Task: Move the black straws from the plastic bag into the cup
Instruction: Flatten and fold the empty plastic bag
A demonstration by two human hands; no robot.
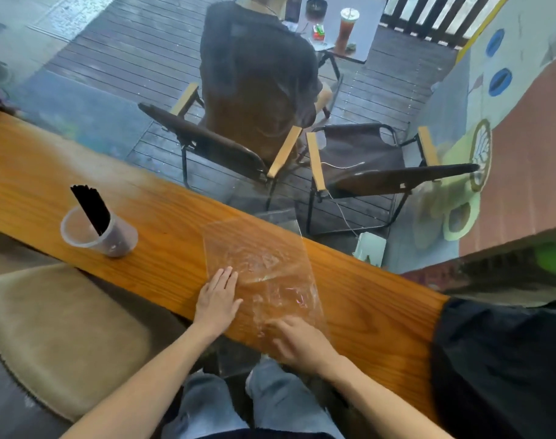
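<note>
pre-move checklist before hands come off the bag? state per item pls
1. Black straws in the cup: ok, one bundle leaning inside.
2. Plastic bag emptied: ok, no straws show through it.
3. Cup upright on the wooden counter: ok.
4. Left hand free: ok, flat on the bag's edge, holding nothing.
5. Right hand free: cannot tell, blurred, on the bag's near end.
6. Bag fully on the counter: not ok, far corner overhangs the edge.

Head camera looks steeply down, close over the wooden counter (365, 299).
</note>
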